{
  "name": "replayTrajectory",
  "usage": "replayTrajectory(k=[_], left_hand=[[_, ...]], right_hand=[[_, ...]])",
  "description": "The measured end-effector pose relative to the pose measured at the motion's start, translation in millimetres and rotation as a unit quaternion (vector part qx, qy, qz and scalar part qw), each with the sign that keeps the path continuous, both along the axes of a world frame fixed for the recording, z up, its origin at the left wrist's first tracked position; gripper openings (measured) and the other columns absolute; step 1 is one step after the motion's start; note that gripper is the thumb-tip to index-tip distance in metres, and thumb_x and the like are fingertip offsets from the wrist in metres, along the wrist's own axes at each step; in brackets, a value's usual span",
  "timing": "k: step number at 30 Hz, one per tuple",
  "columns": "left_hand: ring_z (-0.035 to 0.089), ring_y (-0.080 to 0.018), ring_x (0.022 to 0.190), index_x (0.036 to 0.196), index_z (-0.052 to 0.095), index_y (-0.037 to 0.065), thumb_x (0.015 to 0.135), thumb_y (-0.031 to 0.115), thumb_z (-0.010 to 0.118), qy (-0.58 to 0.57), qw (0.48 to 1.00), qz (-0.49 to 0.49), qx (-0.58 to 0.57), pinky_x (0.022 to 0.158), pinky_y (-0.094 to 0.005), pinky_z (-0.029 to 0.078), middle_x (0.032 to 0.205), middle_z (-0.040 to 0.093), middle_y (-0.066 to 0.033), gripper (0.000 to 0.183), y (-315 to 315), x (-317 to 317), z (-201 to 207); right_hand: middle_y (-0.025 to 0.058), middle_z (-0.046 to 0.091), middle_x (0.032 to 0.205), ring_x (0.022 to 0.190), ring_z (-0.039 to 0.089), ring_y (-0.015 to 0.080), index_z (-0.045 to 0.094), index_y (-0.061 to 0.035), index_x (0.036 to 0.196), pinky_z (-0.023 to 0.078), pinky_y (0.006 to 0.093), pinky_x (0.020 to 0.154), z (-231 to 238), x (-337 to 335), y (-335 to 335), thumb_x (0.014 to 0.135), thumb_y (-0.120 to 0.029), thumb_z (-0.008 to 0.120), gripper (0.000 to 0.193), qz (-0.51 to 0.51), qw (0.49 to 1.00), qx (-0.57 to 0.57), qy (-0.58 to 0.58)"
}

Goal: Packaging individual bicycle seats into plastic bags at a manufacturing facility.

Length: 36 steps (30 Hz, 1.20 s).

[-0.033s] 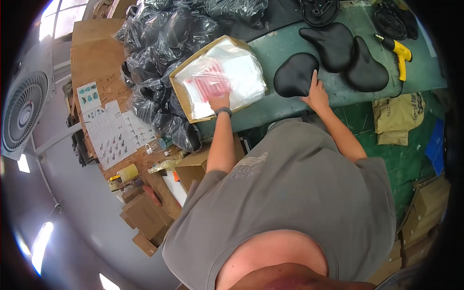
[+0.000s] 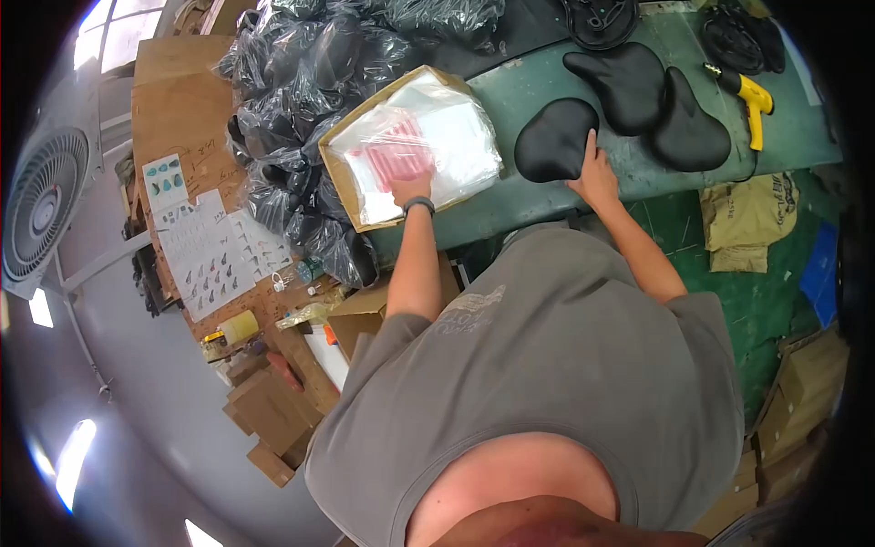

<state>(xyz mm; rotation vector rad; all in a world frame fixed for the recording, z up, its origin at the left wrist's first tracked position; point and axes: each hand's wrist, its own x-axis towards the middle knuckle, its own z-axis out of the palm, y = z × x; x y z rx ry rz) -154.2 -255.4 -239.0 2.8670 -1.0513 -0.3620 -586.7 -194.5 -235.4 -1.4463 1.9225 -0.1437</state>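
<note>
At the near side of an open cardboard box (image 2: 334, 187), my left hand (image 2: 413, 189) is closed on a clear plastic bag (image 2: 398, 150) with red print. Its fingertips are partly hidden by the film. More white and clear bags fill the box. My right hand (image 2: 597, 178) grips the narrow end of a black bicycle saddle (image 2: 553, 141), one finger stretched along its edge and the thumb at the near tip. The saddle lies on the green worktable (image 2: 506, 91). Two more black saddles, one farther back (image 2: 624, 87) and one to the right (image 2: 690, 128), rest beside it.
Bagged black saddles (image 2: 310, 109) are heaped left of the box. A yellow heat gun (image 2: 755, 105) lies at the table's right, near black coiled items (image 2: 734, 41). Picture sheets (image 2: 205, 255) cover a brown board at left, with a fan (image 2: 46, 210) beyond. A tan sack (image 2: 747, 223) hangs below the table edge.
</note>
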Motion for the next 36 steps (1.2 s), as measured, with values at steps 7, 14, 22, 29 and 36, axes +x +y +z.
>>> replayTrajectory(k=[7,14,22,29,36], left_hand=[[0.075,-0.0367,0.086,0.095,0.078,-0.006,0.083,0.033,0.076,0.199,0.961,-0.19,0.004,0.082,-0.0461,0.056,0.086,0.076,-0.0246,0.041,-66.6,43.7,-4.7],[0.068,-0.0252,0.117,0.129,0.065,0.007,0.109,0.052,0.055,0.785,0.581,-0.054,-0.208,0.098,-0.0395,0.05,0.128,0.074,-0.0096,0.05,-117.8,-41.1,68.6],[0.07,-0.0338,0.084,0.095,0.066,0.008,0.087,0.036,0.085,0.253,0.904,-0.117,-0.325,0.075,-0.0452,0.054,0.088,0.07,-0.0122,0.035,-61.9,-87.3,-16.6],[0.069,-0.0361,0.102,0.105,0.071,0.012,0.092,0.04,0.078,0.202,0.952,-0.15,-0.173,0.084,-0.0494,0.055,0.108,0.069,-0.0124,0.032,-59.8,-85.7,7.6],[0.068,-0.0367,0.094,0.099,0.073,0.012,0.103,0.028,0.062,0.179,0.923,-0.204,-0.274,0.08,-0.0504,0.054,0.105,0.066,-0.0118,0.019,-39.9,-73.2,-26.8]], right_hand=[[0.0307,0.064,0.125,0.111,0.068,0.0489,-0.009,-0.0128,0.17,0.057,0.0538,0.098,3.3,14.3,17.6,0.07,-0.035,0.096,0.146,-0.049,0.998,0.018,0.043],[0.0307,0.071,0.123,0.099,0.074,0.04,0.037,-0.0005,0.16,0.061,0.0454,0.084,-17.3,-23.4,73.1,0.083,-0.05,0.087,0.104,-0.24,0.915,0.009,-0.326],[0.0144,0.071,0.104,0.069,0.061,0.0155,0.06,0.0084,0.129,0.05,0.0233,0.055,2.3,-36.8,148.6,0.107,-0.048,0.061,0.061,-0.399,0.552,0.212,-0.701],[0.0244,0.069,0.123,0.097,0.068,0.0328,0.058,0.007,0.134,0.062,0.0422,0.085,11.0,-20.4,103.6,0.104,-0.044,0.067,0.06,-0.522,0.536,0.177,-0.639],[0.0199,0.071,0.115,0.088,0.067,0.03,0.061,0.0038,0.127,0.061,0.0389,0.078,12.9,-0.2,44.1,0.104,-0.044,0.064,0.053,-0.464,0.613,0.204,-0.607]])
